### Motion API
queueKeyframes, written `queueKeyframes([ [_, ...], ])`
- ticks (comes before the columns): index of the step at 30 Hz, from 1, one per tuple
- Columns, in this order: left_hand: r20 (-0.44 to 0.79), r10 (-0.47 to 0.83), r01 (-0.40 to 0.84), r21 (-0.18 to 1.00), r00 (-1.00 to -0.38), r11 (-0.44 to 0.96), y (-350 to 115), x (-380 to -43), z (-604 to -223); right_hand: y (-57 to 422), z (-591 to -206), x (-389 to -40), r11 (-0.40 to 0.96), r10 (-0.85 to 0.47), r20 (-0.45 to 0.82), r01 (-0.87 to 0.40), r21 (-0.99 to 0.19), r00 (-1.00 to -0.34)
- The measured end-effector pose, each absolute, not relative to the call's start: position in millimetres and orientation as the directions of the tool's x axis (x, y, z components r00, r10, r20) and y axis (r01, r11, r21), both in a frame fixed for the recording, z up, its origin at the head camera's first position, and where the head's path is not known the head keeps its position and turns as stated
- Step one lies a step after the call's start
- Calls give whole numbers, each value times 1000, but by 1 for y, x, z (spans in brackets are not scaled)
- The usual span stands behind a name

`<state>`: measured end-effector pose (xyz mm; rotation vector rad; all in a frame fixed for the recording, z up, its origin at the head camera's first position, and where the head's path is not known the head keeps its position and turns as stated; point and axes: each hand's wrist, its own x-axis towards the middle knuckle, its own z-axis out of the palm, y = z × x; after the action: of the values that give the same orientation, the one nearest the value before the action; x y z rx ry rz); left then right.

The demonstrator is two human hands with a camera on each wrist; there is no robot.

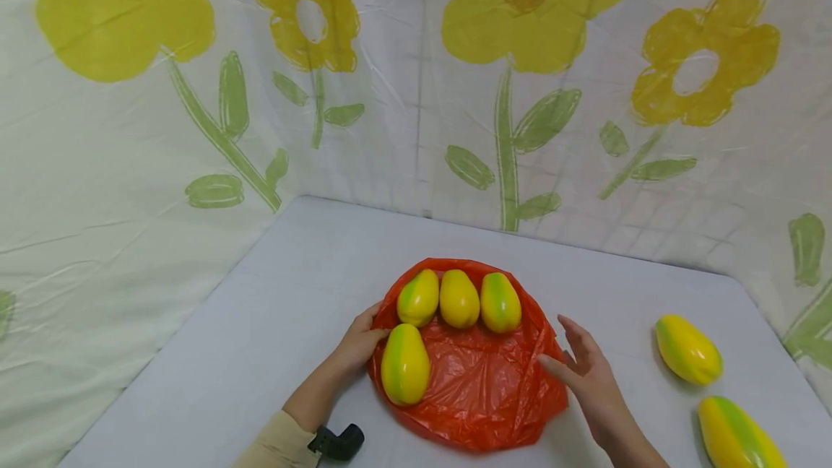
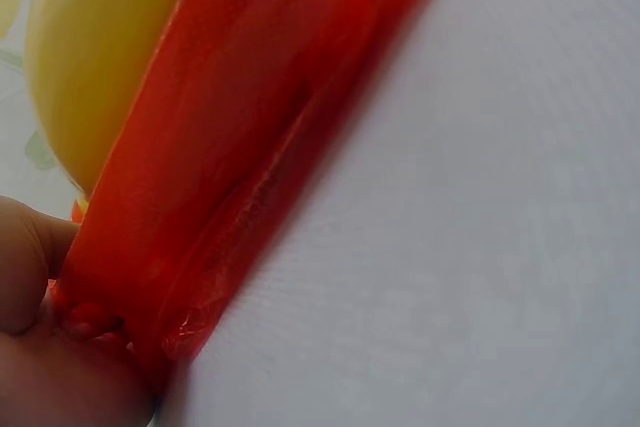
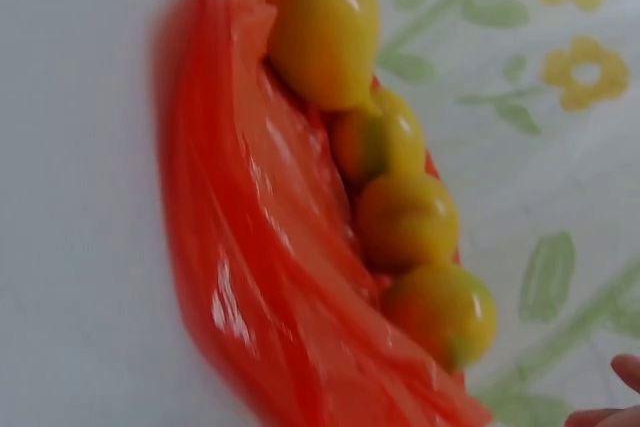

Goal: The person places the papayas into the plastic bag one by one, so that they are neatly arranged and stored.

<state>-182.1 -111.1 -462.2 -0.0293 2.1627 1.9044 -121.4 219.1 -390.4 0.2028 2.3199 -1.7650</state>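
A red plastic bag (image 1: 477,381) lies spread wide on the table, its rim folded down into a round shape. Three glossy yellow-green papayas (image 1: 459,300) stand in a row along its back, and another papaya (image 1: 406,365) sits at its front left. At the left edge, my left hand (image 1: 360,340) grips the bag's rim between thumb and fingers; the left wrist view shows the red film (image 2: 200,167) running out of that grip. My right hand (image 1: 588,374) hovers by the bag's right edge, fingers spread apart and nothing held.
Two more papayas lie on the table to the right, one farther back (image 1: 689,349) and one nearer the front (image 1: 741,433). A white cloth (image 1: 390,114) with painted yellow flowers hangs behind and beside the pale table (image 1: 273,309). A black strap (image 1: 338,443) is on my left wrist.
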Motion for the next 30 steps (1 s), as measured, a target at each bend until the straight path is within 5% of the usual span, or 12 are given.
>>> queueKeyframes([
  [8, -204, 153, -181, 972, -967, 151, -111, -182, -462, 271, -410, -123, 210, 105, -298, 314, -926, -949],
  [14, -204, 146, -183, 972, -968, 148, -111, -183, -461, 324, -453, -130, 97, 202, -223, 246, -964, -954],
  [18, -204, 150, -183, 972, -967, 145, -110, -183, -461, 339, -442, -122, 68, 274, -243, 271, -960, -930],
  [26, -201, 155, -177, 972, -967, 154, -110, -181, -461, 368, -411, -101, 323, 523, -126, 333, -886, -843],
  [30, -200, 162, -176, 972, -966, 153, -109, -182, -462, 391, -412, -93, 439, 559, -181, 475, -763, -809],
])
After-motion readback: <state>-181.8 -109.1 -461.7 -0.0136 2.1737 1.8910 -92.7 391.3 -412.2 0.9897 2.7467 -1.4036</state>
